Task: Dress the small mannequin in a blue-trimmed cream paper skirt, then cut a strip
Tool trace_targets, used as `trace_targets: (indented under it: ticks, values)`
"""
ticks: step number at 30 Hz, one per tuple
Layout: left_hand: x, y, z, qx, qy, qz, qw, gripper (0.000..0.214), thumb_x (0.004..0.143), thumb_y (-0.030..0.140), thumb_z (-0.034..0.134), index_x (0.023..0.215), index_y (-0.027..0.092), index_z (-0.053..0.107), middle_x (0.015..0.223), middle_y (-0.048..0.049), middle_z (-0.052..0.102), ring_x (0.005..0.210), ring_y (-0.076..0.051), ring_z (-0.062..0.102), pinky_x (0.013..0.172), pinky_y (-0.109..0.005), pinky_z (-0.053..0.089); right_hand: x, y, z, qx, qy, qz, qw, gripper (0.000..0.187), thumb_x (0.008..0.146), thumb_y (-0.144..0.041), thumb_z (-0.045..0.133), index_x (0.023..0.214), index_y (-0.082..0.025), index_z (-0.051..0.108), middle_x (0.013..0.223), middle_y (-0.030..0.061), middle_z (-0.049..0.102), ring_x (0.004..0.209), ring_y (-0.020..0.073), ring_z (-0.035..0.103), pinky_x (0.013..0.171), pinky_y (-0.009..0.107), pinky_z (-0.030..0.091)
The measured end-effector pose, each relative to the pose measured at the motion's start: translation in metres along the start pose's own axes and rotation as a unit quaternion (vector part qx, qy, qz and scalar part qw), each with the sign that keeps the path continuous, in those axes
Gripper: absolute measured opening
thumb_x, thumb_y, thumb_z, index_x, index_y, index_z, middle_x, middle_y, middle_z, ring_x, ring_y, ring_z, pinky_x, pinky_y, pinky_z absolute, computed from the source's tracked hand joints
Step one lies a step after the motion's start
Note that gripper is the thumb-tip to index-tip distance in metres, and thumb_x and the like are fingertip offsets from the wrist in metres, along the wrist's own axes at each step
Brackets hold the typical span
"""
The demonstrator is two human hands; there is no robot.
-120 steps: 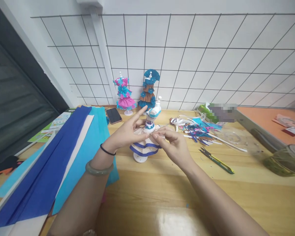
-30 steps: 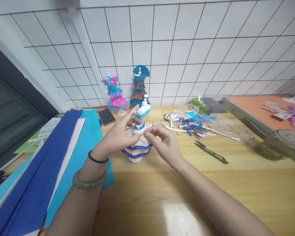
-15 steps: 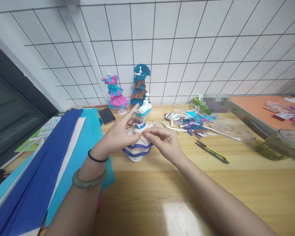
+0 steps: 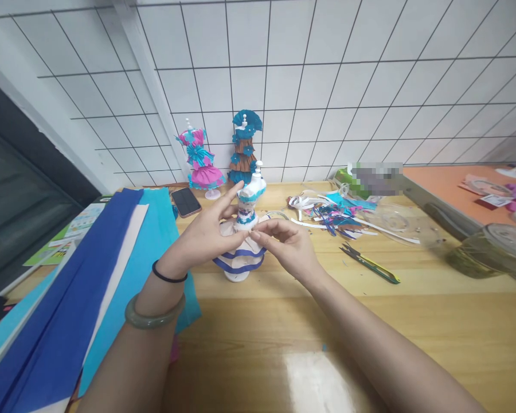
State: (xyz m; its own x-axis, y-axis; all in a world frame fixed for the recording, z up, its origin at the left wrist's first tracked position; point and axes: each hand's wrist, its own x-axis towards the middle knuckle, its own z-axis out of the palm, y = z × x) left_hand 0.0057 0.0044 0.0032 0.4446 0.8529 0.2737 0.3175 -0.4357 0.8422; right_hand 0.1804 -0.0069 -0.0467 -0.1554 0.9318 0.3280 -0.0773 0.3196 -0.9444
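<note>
A small white dress form (image 4: 255, 184) stands upright on its round base, with a turquoise and blue band on the bust and waist. Its white paper skirt (image 4: 239, 264) flares out below, edged with blue stripes. My left hand (image 4: 206, 229) wraps round the form's left side, its fingers behind the torso and the thumb at the waist. At the right of the waist, my right hand (image 4: 286, 244) pinches the top of the skirt between thumb and forefinger. The fingertips of both hands nearly meet there.
Behind stand a pink-turquoise dressed form (image 4: 202, 155) and a brown-teal one (image 4: 243, 150), near a phone (image 4: 186, 202). Blue crepe paper (image 4: 77, 287) lies left. To the right are paper scraps (image 4: 337, 212), thread snips (image 4: 370, 263) and a tape roll (image 4: 494, 249).
Both hands keep nearly the same hold at the waist of the dress form. The view has shifted very slightly; nothing else has visibly moved.
</note>
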Motion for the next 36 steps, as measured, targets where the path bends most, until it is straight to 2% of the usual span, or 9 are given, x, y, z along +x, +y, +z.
trace_targets:
  ticks: [8, 13, 21, 31, 36]
  values:
    - [-0.0007, -0.0023, -0.0009, 0.012, -0.001, 0.006, 1.0, 0.074, 0.076, 0.02, 0.063, 0.142, 0.026, 0.029, 0.126, -0.0066, 0.057, 0.116, -0.024, 0.054, 0.099, -0.036, 0.045, 0.0002, -0.0025, 0.0012, -0.008, 0.033, 0.007, 0.999, 0.021, 0.07, -0.037, 0.073, 0.073, -0.018, 0.066, 0.066, 0.0004, 0.064, 0.058, 0.0112, 0.055, 0.057, 0.026, 0.048]
    - [-0.0011, 0.0013, -0.002, 0.005, -0.019, 0.0, 1.0, 0.074, 0.078, 0.023, 0.062, 0.144, 0.024, 0.026, 0.13, -0.0067, 0.054, 0.118, -0.023, 0.053, 0.1, -0.035, 0.044, -0.0005, -0.0038, 0.0022, -0.009, 0.047, 0.01, 0.999, 0.021, 0.068, -0.036, 0.074, 0.071, -0.018, 0.065, 0.068, 0.0012, 0.065, 0.059, 0.0117, 0.056, 0.057, 0.026, 0.048]
    - [0.0011, 0.0032, 0.0004, -0.002, -0.012, 0.009, 1.0, 0.071, 0.078, 0.026, 0.064, 0.141, 0.022, 0.032, 0.134, -0.0079, 0.052, 0.118, -0.026, 0.053, 0.101, -0.039, 0.043, 0.0, -0.0067, 0.004, -0.016, 0.08, 0.009, 0.997, 0.021, 0.066, -0.034, 0.075, 0.073, -0.018, 0.063, 0.068, 0.0002, 0.064, 0.06, 0.0112, 0.055, 0.058, 0.026, 0.047]
    - [0.0014, 0.0046, 0.0045, 0.005, 0.023, -0.002, 1.0, 0.063, 0.076, 0.021, 0.063, 0.135, 0.024, 0.041, 0.136, -0.0069, 0.049, 0.12, -0.026, 0.052, 0.1, -0.039, 0.044, 0.0005, -0.0052, 0.0014, -0.017, 0.042, 0.004, 0.999, 0.021, 0.071, -0.035, 0.071, 0.083, -0.018, 0.067, 0.069, 0.0012, 0.063, 0.064, 0.0127, 0.057, 0.059, 0.027, 0.05]
    - [0.0013, 0.0023, 0.0063, 0.004, 0.026, -0.007, 1.0, 0.063, 0.075, 0.018, 0.061, 0.135, 0.024, 0.041, 0.127, -0.0071, 0.057, 0.117, -0.025, 0.054, 0.098, -0.037, 0.044, 0.0004, -0.0067, 0.0014, -0.055, 0.053, -0.013, 0.997, 0.017, 0.074, -0.035, 0.068, 0.077, -0.018, 0.068, 0.066, -0.0002, 0.061, 0.06, 0.011, 0.052, 0.056, 0.026, 0.048]
